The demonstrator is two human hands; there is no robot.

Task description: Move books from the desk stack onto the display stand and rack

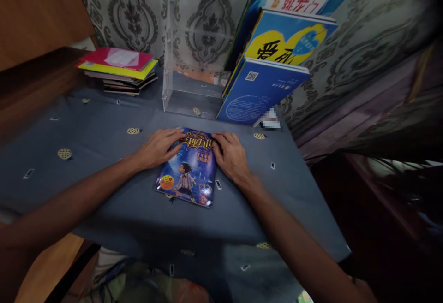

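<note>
A blue book (192, 169) with a gold title and a cartoon figure in a white shirt lies cover up on the cloth-covered table. At its upper left edge my left hand (161, 148) holds it, the thumb resting on the cover and the fingers reaching to the top corner. On the opposite side my right hand (232, 154) grips the upper right edge, fingers bent over the corner. Behind the book stands a clear acrylic rack (168, 77). Its right side carries upright books, the front one a blue book (263, 93) with a QR code.
A stack of books and booklets (119, 58) with a pink one on top lies at the back left. Beside the rack is a small blurred-out item (271, 119). The grey tablecloth (104, 151) has a pineapple print. A patterned curtain (133, 12) hangs behind the table.
</note>
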